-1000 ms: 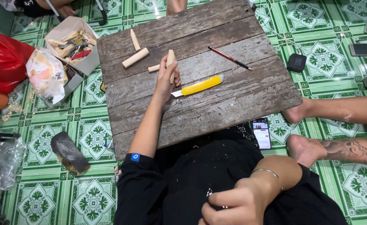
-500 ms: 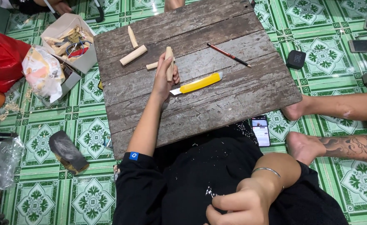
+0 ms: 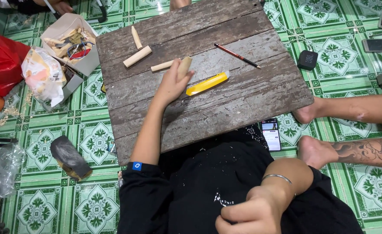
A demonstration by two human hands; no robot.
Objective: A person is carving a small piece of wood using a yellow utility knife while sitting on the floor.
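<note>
One broad board of weathered grey-brown planks (image 3: pixel 225 108) fills the middle of the view, lying on a floor of green patterned tiles (image 3: pixel 95 203). Left of the board sit a red plastic bag (image 3: pixel 0 60) and an open cardboard box of wood scraps and tools (image 3: pixel 71 41); a dark sanding block (image 3: pixel 69 157) lies on the tiles lower down. Another person's bare feet (image 3: pixel 312 149) rest off the board's right edge, with a phone (image 3: pixel 270 133) between them and the person's lap.

On the planks, the left hand (image 3: pixel 171 84) has its fingers curled around a short pale wooden peg (image 3: pixel 184 67), gripping it so the rounded end points away. A yellow utility knife (image 3: pixel 207 83) lies just beside that hand, to its right, untouched. Two more pale wooden dowels (image 3: pixel 137 56) and a thinner stick (image 3: pixel 162 66) lie further up the board, and a red-and-black pencil (image 3: pixel 237 55) is well apart to the right.

The right hand (image 3: pixel 247 214) rests down at the lap, fingers folded loosely together and pinching at the black garment; it holds nothing that can be made out.

Judging from the layout, the knife is the hazard: whether its blade is out cannot be told, and a sweep of the left wrist could knock it toward the lap or the neighbouring feet. The round peg could also roll off if loosely released.
</note>
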